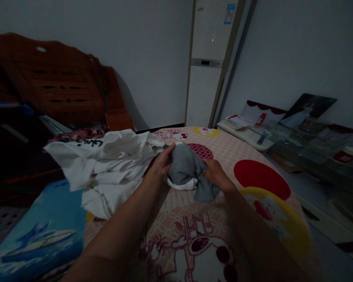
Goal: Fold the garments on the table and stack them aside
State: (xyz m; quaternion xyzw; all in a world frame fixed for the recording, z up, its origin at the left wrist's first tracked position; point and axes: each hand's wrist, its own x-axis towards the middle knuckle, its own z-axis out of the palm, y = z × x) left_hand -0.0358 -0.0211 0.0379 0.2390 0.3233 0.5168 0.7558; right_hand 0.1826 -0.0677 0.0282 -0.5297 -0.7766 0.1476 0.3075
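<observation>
A grey cloth garment [184,166] with a white edge lies bunched between my hands, over the patterned cover of the table. My left hand [164,161] grips its left side, thumb uppermost and the other fingers partly hidden. On the other side, my right hand [213,172] is closed on the garment's grey fabric, and a loose grey end hangs below it onto the cover. Just left of my left hand, a crumpled white garment [117,164] with dark lettering lies in a heap. The exact kind of the grey piece cannot be made out.
The pink patterned cover [191,219] spreads beneath everything. A carved wooden bench [61,86] stands at the left, near a blue printed cloth [44,235]. A tall white air conditioner [206,90] fills the corner. At the right is a glass-topped cabinet [308,145] with papers and small items.
</observation>
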